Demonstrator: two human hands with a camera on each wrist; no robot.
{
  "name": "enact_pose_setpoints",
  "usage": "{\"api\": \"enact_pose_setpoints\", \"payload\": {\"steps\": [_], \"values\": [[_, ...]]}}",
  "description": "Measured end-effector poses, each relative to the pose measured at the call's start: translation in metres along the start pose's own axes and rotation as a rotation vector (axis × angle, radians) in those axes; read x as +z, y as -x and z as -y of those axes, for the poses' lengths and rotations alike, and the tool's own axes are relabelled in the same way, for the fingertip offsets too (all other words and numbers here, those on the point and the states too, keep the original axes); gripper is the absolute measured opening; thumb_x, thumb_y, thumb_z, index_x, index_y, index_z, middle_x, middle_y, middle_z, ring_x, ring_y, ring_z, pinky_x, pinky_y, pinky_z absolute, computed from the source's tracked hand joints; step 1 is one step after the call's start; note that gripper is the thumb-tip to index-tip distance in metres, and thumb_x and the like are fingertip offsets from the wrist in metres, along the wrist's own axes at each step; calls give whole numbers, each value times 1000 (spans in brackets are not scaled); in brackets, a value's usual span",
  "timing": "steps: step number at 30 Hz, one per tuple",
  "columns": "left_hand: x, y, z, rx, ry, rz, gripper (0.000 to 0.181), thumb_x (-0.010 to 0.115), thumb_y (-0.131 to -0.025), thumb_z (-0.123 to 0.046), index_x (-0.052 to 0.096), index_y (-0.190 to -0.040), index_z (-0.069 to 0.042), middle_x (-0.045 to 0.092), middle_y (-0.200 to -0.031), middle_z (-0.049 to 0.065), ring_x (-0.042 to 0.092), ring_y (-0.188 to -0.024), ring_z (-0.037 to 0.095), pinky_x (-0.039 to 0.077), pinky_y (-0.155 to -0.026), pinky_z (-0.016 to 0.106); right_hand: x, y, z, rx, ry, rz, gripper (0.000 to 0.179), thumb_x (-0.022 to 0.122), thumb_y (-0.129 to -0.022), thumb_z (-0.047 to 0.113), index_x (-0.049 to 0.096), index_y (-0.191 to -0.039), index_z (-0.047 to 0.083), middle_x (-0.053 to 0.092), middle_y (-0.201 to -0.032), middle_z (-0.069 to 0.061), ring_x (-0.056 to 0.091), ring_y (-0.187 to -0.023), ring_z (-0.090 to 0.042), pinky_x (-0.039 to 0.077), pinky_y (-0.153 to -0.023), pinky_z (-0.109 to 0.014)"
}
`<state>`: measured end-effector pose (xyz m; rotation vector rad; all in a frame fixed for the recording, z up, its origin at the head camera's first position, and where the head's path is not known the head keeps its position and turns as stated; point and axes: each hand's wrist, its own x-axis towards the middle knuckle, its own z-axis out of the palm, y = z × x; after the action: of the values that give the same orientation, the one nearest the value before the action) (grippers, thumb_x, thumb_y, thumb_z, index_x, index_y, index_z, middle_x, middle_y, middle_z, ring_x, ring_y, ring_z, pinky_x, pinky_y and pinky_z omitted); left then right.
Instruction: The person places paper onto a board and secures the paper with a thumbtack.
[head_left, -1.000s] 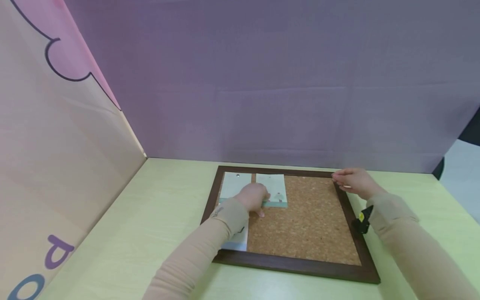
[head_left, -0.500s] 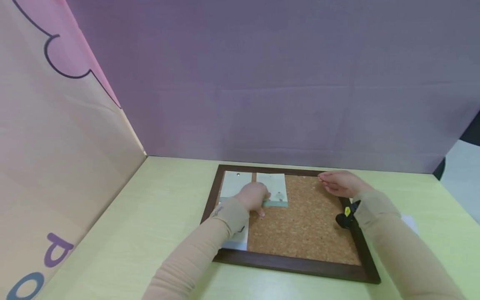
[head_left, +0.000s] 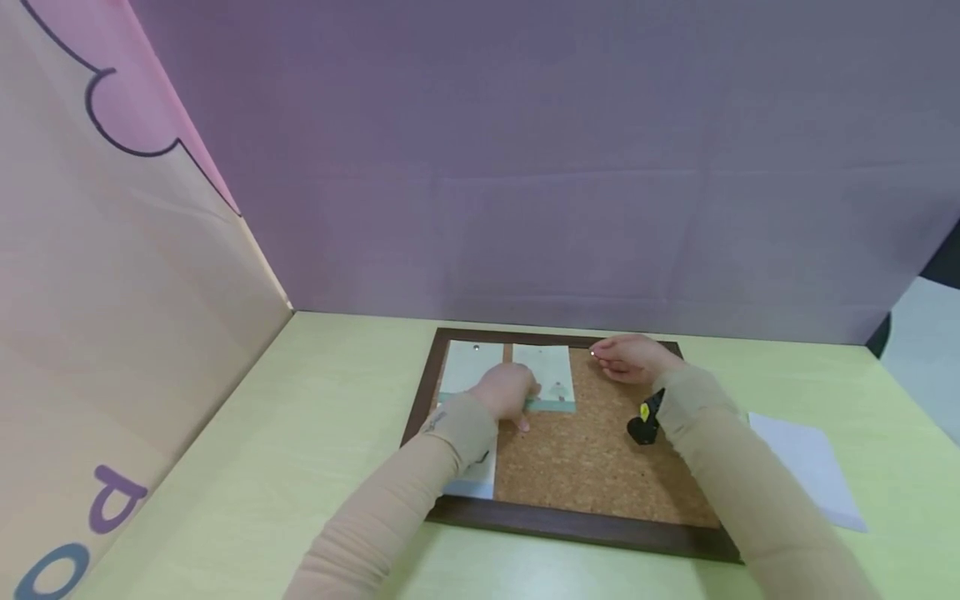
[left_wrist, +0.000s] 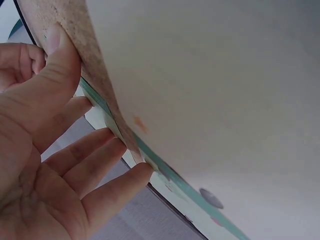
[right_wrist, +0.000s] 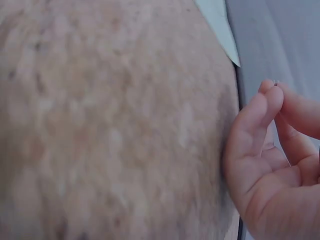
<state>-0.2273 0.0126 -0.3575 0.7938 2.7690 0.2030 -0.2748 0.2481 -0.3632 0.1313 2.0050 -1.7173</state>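
Note:
My left hand [head_left: 504,392] rests on a pale card [head_left: 543,362] with a green lower edge, which lies near the top of a wood-framed corkboard [head_left: 600,467]. In the left wrist view its fingers [left_wrist: 107,192] are extended and touch the card. My right hand [head_left: 633,358] is above the board's upper right part, to the right of that card. Thumb and fingertips pinch a tiny shiny thumbtack [head_left: 592,353], mostly hidden by the fingers. Another card [head_left: 472,362] with a metal thumbtack [head_left: 476,347] at its top is on the left, and a third card [head_left: 476,479] lies below it, partly covered by my left arm.
White paper [head_left: 810,467] lies on the table [head_left: 300,467] to the right of the board. A purple cloth backdrop [head_left: 562,167] rises behind the table, and a printed cloth panel [head_left: 150,292] borders it on the left.
My right hand has moved left from the frame's right corner toward the card, bringing the thumbtack along. White paper at the right has come into sight. My left hand stays in place.

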Motion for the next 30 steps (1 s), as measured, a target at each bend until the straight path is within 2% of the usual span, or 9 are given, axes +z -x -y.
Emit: {"api": "enact_pose_setpoints", "payload": {"steps": [3, 5, 11, 15, 18, 22, 27, 30], "values": [[0, 1, 1, 4, -4, -1, 68, 82, -67, -27, 57, -128, -11, 58, -131, 4, 54, -121, 20, 40, -106, 28, 10, -8, 3, 10, 49, -18, 22, 41, -98, 3, 53, -115, -4, 61, -79, 8, 55, -69, -1, 49, -69, -15], [-1, 1, 1, 6, -11, 1, 68, 82, -67, -27, 57, -128, -11, 59, -131, 3, 55, -120, 20, 40, -106, 28, 15, -13, 5, 8, 62, -12, 24, 41, -98, 2, 50, -119, -7, 62, -80, 8, 55, -69, -2, 49, -68, -15], [-1, -1, 0, 33, -51, 5, 66, 83, -67, -29, 60, -127, -12, 61, -128, 2, 56, -119, 20, 41, -104, 28, 26, -26, 9, 25, 24, 35, 27, 41, -98, 0, 45, -123, -10, 62, -77, 7, 57, -68, -1, 49, -66, -14], [-2, -1, -1, 45, -69, 4, 65, 84, -67, -30, 61, -125, -13, 62, -127, 2, 56, -118, 20, 42, -103, 28, 31, -34, 10, 26, 21, 31, 32, 40, -98, -1, 43, -128, -12, 62, -75, 8, 56, -67, 0, 48, -63, -12], [-3, -2, -1, 47, -78, 2, 64, 84, -67, -29, 61, -125, -13, 62, -126, 2, 56, -118, 20, 42, -103, 28, 38, -41, 9, -10, 47, -3, 35, 44, -97, -1, 43, -130, -14, 63, -74, 10, 56, -67, 1, 48, -62, -13], [-1, -2, 0, 47, -67, 8, 64, 84, -68, -27, 61, -125, -11, 62, -126, 3, 55, -118, 20, 41, -104, 28, 47, -47, 8, -37, 88, -29, 35, 50, -95, 0, 47, -127, -14, 63, -72, 8, 56, -64, -1, 49, -62, -14], [0, 0, 0, 34, -58, 7, 62, 84, -68, -26, 62, -124, -11, 63, -124, 3, 56, -117, 20, 40, -104, 27, 55, -51, 15, 30, 134, 22, 29, 50, -95, 0, 50, -121, -13, 62, -69, 5, 56, -60, -2, 49, -61, -15], [0, 1, 0, 38, -60, 2, 60, 84, -68, -26, 63, -122, -11, 64, -123, 4, 57, -116, 20, 41, -103, 27, 58, -50, 21, 80, 175, -1, 23, 52, -94, 2, 54, -115, -8, 62, -68, 5, 58, -59, -2, 49, -61, -15]]}}
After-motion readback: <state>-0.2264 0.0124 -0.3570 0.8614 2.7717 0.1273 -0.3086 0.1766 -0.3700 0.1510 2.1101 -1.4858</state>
